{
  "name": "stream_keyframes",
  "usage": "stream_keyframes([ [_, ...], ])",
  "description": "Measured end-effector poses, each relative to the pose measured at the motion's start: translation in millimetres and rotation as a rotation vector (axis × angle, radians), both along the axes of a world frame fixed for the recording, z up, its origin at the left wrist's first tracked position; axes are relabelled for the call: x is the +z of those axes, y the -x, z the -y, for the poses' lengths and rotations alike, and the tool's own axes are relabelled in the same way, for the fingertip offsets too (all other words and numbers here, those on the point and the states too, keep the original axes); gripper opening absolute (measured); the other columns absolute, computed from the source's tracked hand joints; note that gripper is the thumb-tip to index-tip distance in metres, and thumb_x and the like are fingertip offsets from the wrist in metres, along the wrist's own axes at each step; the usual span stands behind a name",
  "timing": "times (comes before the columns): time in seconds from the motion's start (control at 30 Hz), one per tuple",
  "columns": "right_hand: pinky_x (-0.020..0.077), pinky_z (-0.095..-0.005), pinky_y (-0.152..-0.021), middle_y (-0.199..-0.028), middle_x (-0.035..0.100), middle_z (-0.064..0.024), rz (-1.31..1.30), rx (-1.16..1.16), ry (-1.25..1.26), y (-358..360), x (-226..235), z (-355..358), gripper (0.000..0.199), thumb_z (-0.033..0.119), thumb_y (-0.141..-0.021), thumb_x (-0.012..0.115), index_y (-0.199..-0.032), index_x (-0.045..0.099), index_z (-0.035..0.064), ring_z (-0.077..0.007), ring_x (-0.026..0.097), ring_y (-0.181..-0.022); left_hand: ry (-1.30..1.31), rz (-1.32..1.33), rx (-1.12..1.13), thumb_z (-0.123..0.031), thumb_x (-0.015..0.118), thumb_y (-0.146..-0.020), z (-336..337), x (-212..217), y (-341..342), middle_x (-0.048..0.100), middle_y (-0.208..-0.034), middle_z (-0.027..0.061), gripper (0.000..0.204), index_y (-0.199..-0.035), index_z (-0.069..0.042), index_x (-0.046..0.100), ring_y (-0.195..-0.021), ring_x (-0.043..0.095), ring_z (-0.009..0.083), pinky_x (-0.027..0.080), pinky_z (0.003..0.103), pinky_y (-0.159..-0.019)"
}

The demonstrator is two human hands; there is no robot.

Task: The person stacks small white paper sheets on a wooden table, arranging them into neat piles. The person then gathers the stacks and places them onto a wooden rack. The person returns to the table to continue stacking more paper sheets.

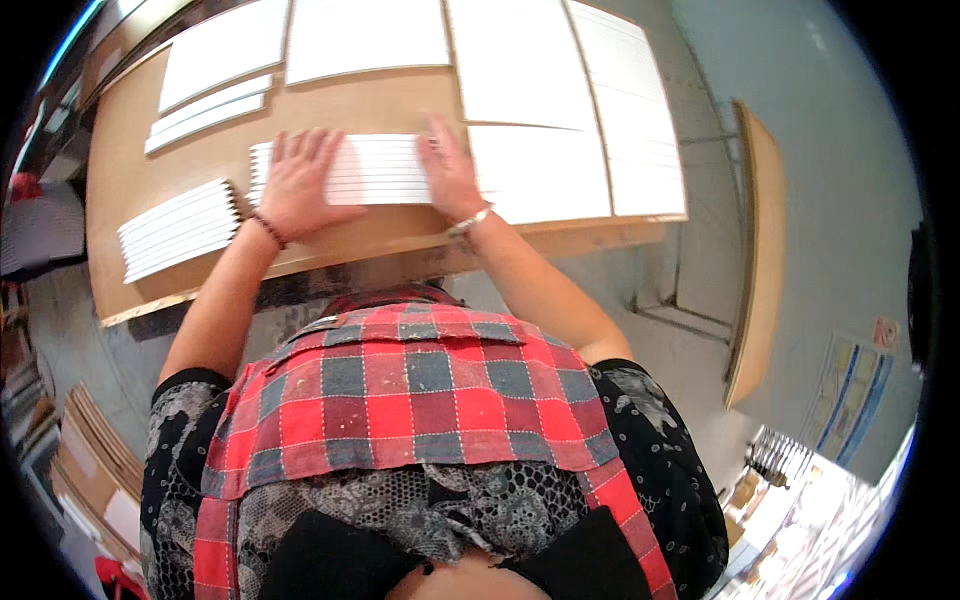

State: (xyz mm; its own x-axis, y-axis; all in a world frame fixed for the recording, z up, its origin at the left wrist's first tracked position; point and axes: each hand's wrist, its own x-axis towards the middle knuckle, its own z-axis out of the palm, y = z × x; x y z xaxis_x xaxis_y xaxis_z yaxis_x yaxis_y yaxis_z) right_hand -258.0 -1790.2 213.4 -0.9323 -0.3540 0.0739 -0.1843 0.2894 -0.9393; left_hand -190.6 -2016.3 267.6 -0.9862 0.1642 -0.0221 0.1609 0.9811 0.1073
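Note:
A row of white slats lies side by side on the brown worktable, directly in front of me. My left hand rests across the left part of the row, fingers spread and thumb pointing right. At the row's right end is my right hand, its fingers stretched out and slightly blurred, its palm side against the slat ends. Neither hand is wrapped round anything. To the left, near the front edge, sits a second group of white slats with uneven, stepped ends.
Large white panels cover the table's far side, and more white panels lie at its right. Two narrow white strips are at the far left. A wooden board stands right of the table. Stacked boards lean at lower left.

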Motion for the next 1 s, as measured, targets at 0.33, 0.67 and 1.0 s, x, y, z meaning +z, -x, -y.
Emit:
stream_keyframes([
  [0.33, 0.0454, -0.0401, -0.097, -0.116, 0.059, -0.0137, -0.536, 0.459, -0.627, 36.4, 29.5, -224.0, 0.047, 0.030, -0.078, 0.077, -0.115, 0.061, 0.0064, -0.0333, 0.055, -0.108, 0.054, -0.295, 0.133, -0.055, 0.082, -0.064, -35.2, -4.0, -4.2, 0.039, -0.147, 0.0175, 0.106, -0.146, -0.005, 0.036, -0.141, 0.030, 0.0338, 0.012, 0.050, -0.120],
  [0.67, 0.0532, -0.0399, -0.074, -0.092, 0.063, -0.0105, -0.773, 0.673, -0.428, 69.0, 15.1, -230.7, 0.013, 0.012, -0.081, 0.061, -0.092, 0.060, 0.0051, -0.0304, 0.062, -0.086, -0.285, -0.431, -0.150, -0.030, 0.069, -0.078, -270.4, -58.5, 41.5, 0.058, -0.101, 0.0086, 0.030, -0.097, -0.008, 0.060, -0.099, 0.057, 0.0273, 0.047, 0.041, -0.084],
  [1.0, 0.0480, -0.0459, -0.083, -0.100, 0.057, -0.0211, -0.834, 0.820, -0.510, 106.2, 25.0, -217.8, 0.040, 0.026, -0.077, 0.076, -0.100, 0.055, 0.0011, -0.0398, 0.055, -0.094, -0.268, -0.352, -0.150, -0.030, 0.068, -0.075, -271.1, -62.3, 22.9, 0.056, -0.091, 0.0061, 0.020, -0.085, -0.014, 0.060, -0.093, 0.056, 0.0260, 0.045, 0.041, -0.081],
])
